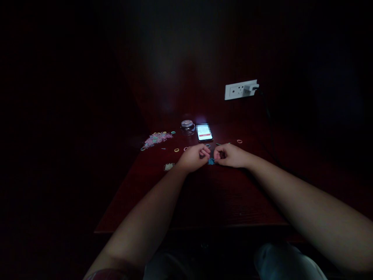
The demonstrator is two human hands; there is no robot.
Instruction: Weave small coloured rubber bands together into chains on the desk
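A small cluster of blue elastic bands (211, 161) lies on the dark red table, between my two hands. My left hand (196, 158) is closed, fingers curled and thumb tip at the cluster's left edge. From the other side my right hand (233, 155) is curled in a pinch, its fingertips at the cluster's right edge. Anything between the fingertips is too small and dim to make out. Just beyond the hands lies a single blue-green band (208, 146). A pale yellow cluster of bands (169, 167) rests left of my left wrist.
Mixed pastel bands (157, 139) are heaped at the back left. A round clear container (187, 127) stands beside a lit phone (204, 133). Loose bands, one yellow (176, 150) and one pinkish (239, 141), lie about. A wall socket (241, 90) holds a plugged-in charger with a dark cable.
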